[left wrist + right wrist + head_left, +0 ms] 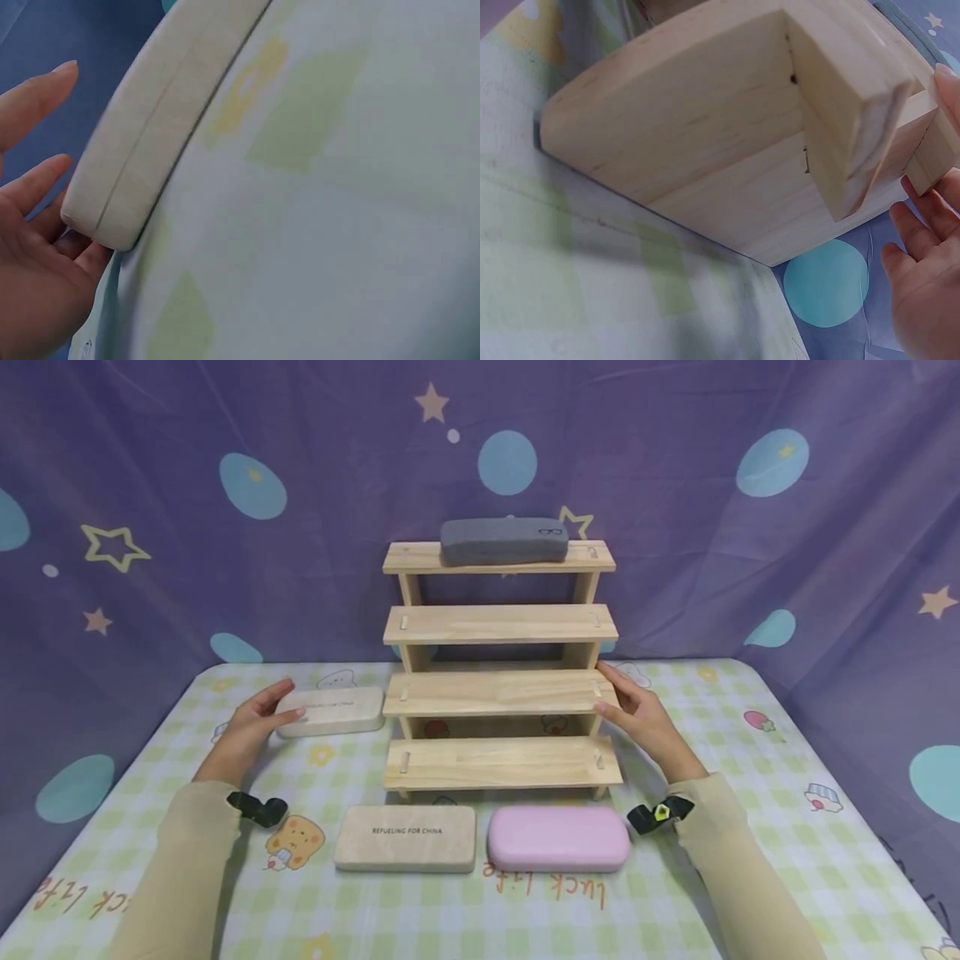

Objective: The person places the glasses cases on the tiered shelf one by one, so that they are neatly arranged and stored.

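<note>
My left hand (251, 727) is at the left end of a beige glasses case (333, 711) lying left of the wooden step shelf. In the left wrist view the fingers (52, 225) touch the end of the case, while the thumb stands away from it. My right hand (641, 714) holds the right end of the third board down on the wooden step shelf (498, 693), thumb at the front edge and fingers behind. The right wrist view shows the fingers (919, 232) against the board's underside. A grey glasses case (504, 542) lies on the top step.
In front of the shelf lie a second beige case (406, 839), printed "REFUELING FOR CHINA", and a pink glasses case (558, 839), side by side. A green checked cloth (285, 910) covers the table. Behind hangs a purple patterned curtain (337, 443).
</note>
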Demonstrator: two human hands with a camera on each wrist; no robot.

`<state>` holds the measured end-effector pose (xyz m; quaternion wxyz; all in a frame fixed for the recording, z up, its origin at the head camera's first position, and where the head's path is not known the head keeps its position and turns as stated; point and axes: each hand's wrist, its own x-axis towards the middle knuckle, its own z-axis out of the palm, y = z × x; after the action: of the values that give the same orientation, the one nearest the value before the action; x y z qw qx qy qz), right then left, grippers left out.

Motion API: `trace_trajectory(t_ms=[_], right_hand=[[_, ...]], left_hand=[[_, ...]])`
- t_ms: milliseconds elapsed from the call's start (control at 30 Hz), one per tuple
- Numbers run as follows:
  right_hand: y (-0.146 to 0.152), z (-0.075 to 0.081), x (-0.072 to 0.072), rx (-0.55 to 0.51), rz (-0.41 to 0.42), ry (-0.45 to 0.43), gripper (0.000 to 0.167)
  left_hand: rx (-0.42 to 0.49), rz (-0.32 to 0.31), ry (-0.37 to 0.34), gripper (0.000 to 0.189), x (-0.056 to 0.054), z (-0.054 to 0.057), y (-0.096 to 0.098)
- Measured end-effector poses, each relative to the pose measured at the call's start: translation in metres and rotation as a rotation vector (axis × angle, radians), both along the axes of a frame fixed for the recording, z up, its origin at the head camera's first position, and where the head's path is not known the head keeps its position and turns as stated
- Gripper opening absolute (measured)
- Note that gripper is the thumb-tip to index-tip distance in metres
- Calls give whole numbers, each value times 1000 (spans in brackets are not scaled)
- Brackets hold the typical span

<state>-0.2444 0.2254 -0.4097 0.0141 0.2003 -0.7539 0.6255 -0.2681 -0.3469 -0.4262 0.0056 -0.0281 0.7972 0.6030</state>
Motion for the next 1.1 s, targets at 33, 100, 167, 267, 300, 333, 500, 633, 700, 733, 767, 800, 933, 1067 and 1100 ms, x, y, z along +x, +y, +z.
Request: trace_trajectory(t_ms=[33, 100, 167, 267, 300, 333, 500, 633, 700, 733, 767, 800, 933, 1067, 1100], right_hand=[[0, 0, 0, 0, 1, 2, 62], [0, 0, 0, 1, 2, 5, 62], [0, 0, 0, -1, 3, 7, 62], [-1, 0, 0, 0, 4, 10, 62], [-1, 0, 0, 1, 4, 10, 62], [-1, 0, 0, 1, 3, 10, 62], [-1, 0, 0, 0, 6, 0, 62], [0, 1, 0, -1, 1, 3, 62], [0, 2, 0, -5, 0, 1, 62], [0, 2, 0, -5, 0, 3, 62], [0, 3, -1, -7, 2, -1, 63], [0, 3, -1, -8, 5, -2, 63], [0, 2, -1, -7, 9, -8, 63], [-1, 1, 0, -12, 12, -9, 62], [-1, 1, 0, -16, 13, -9, 62]], left_hand=[[-5, -2, -9, 77, -1, -1, 0], [-14, -4, -28, 79, -1, -3, -1], [-9, -10, -40, 81, -1, -4, -1], [-4, -19, -58, 82, 0, -5, -2], [-3, -22, -61, 83, 1, -5, -2], [-2, -26, -62, 83, 2, -6, -3], [-22, -46, -59, 84, 4, -6, -4], [-70, -103, -66, 90, 4, -6, -3], [-112, -119, -75, 94, 3, -5, -3], [-136, -123, -82, 96, 3, -5, -3], [-152, -125, -88, 99, 3, -5, -3], [-169, -125, -94, 101, 2, -5, -3], [-238, -133, -91, 104, 2, -5, -4], [-263, -144, -84, 106, 3, -6, -6], [-259, -145, -85, 106, 3, -6, -6]])
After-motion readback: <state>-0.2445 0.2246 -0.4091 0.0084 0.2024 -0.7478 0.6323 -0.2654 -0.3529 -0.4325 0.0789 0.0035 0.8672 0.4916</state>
